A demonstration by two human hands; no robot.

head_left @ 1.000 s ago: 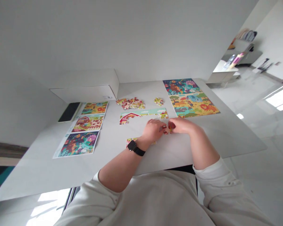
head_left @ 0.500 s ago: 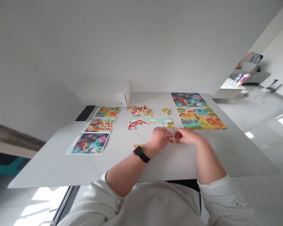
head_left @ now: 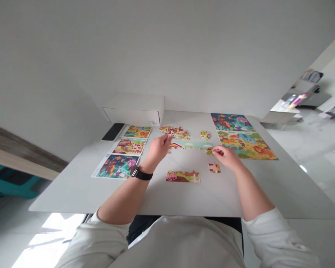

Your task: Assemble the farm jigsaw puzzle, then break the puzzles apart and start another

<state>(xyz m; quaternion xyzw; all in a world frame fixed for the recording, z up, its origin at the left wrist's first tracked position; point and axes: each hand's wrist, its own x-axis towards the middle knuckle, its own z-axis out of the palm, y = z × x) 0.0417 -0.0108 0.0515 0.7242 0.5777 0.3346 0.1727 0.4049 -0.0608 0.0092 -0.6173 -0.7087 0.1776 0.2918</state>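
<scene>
My left hand (head_left: 159,148) is closed in a pinch over the left end of an assembled puzzle strip (head_left: 194,144), close to a pile of loose puzzle pieces (head_left: 178,132). What its fingertips hold, if anything, blends with the pieces behind. My right hand (head_left: 226,155) pinches at the strip's right end, by a green corner piece (head_left: 209,151); anything between those fingers is too small to name. Below it lies a small joined puzzle section (head_left: 214,168), brownish and pink. Nearer me is a second assembled strip (head_left: 182,176) with a pink animal on green and brown.
Three picture sheets (head_left: 118,166) lie on the left beside a phone (head_left: 113,132). A white box (head_left: 132,113) stands against the wall. Several pieces form a small cluster (head_left: 205,135) at the back. Two finished pictures (head_left: 247,145) lie on the right of the white table (head_left: 150,197).
My hands have moved apart: the left went up and left toward the pile, the right to the top strip's end. The small section they were at now lies uncovered. The view has shifted slightly.
</scene>
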